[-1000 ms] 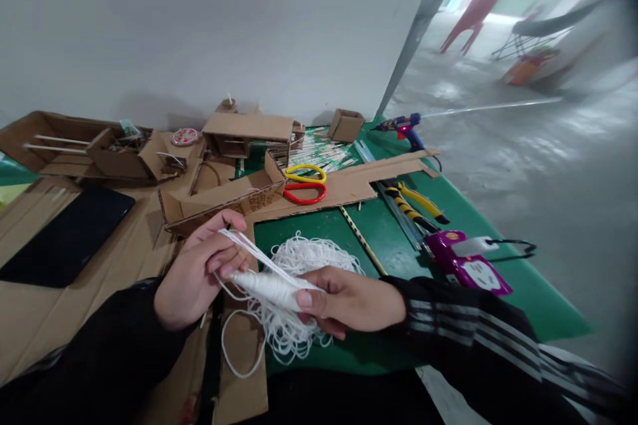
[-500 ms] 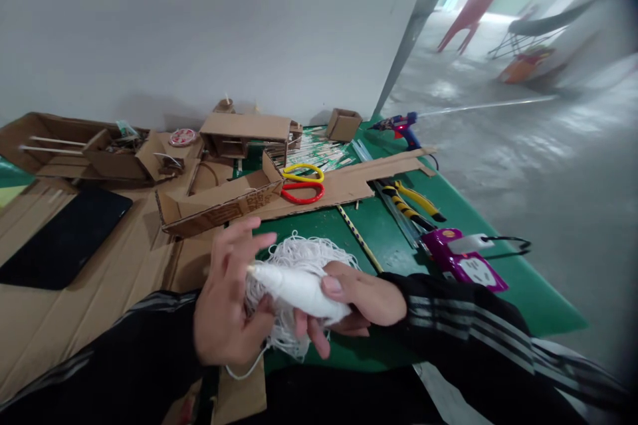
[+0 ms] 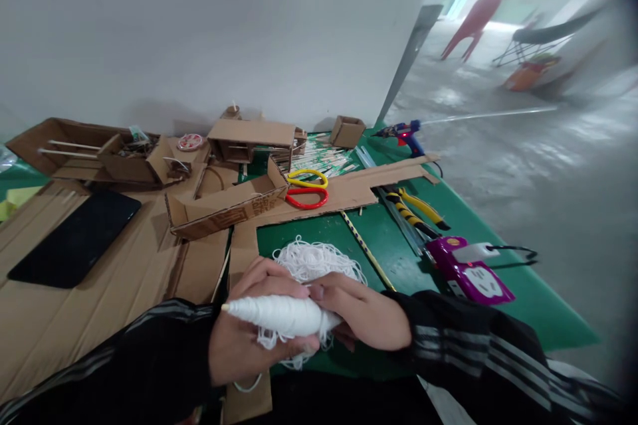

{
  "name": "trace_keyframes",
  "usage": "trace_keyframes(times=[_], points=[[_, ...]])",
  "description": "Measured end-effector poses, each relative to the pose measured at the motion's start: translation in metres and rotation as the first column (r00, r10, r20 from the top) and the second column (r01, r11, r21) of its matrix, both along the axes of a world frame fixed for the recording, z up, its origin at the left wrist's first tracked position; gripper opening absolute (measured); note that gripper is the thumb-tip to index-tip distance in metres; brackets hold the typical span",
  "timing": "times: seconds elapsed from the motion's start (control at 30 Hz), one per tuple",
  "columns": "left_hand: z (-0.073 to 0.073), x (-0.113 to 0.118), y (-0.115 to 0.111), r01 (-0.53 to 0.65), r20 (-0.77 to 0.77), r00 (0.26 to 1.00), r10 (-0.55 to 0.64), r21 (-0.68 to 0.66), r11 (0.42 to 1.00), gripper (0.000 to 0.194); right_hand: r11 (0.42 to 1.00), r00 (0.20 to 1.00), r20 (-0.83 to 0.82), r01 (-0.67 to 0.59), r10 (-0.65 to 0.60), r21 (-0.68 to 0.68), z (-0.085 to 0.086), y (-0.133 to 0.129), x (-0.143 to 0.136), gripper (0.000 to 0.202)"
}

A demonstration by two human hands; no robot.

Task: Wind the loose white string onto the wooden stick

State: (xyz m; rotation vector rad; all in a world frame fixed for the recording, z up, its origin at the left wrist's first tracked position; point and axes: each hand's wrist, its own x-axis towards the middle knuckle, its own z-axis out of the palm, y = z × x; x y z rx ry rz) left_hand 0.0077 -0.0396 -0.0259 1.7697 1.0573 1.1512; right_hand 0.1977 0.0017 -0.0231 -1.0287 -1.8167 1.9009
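One spindle [image 3: 279, 315] in fingers [image 3: 284, 287], loose string [image 3: 321, 260] behind, scissors [image 3: 308, 207] beyond

Held in grip: spindle [image 3: 282, 314] wound in matt white string. Beyond grip: loose string pile [image 3: 319, 260], matt; cardboard tray [image 3: 226, 212], rough-edged; scissor handles [image 3: 308, 198], glossy, plastic-looking.

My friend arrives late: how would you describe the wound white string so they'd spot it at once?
At the near edge of the green table, find the left hand and right hand. Both hold a tightly wound bundle of white string. Unlike the loose, tangled heap behind it, it is smooth and tapers to a pale tip at the left.
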Motion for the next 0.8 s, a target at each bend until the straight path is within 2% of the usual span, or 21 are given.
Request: trace_keyframes(times=[0.1, 0.2, 0.27, 0.4, 0.57, 0.8], points=[[0.003, 0.000, 0.001, -0.021, 0.116, 0.993, 0.022, -0.010, 1.000, 0.037, 0.988, 0.997, -0.016, 0.077, -0.076, 0.132, 0.001, 0.006, 0.003, 0.038], [0.009, -0.002, 0.002, -0.026, 0.298, 0.952, 0.068, -0.144, 0.989, 0.030, 0.975, 0.996, 0.023, 0.085, -0.092, 0.204, 0.008, 0.013, 0.006, 0.039], [0.011, -0.006, 0.004, -0.044, 0.385, 0.914, 0.126, -0.216, 0.975, 0.028, 0.980, 0.993, 0.084, 0.061, -0.079, 0.191, 0.014, 0.017, 0.008, 0.042], [0.013, -0.015, 0.011, -0.126, 0.454, 0.853, 0.258, -0.300, 0.946, 0.032, 0.992, 0.984, 0.155, 0.067, -0.084, 0.110, 0.023, 0.021, 0.011, 0.045], [0.014, -0.021, 0.018, -0.136, 0.529, 0.774, 0.347, -0.397, 0.908, 0.040, 0.997, 0.979, 0.184, 0.081, -0.082, 0.013, 0.025, 0.026, 0.014, 0.044], [0.021, -0.026, 0.019, -0.223, 0.493, 0.800, 0.342, -0.285, 0.932, 0.032, 0.997, 0.972, 0.227, 0.071, -0.068, -0.005, 0.019, 0.031, 0.019, 0.039]])
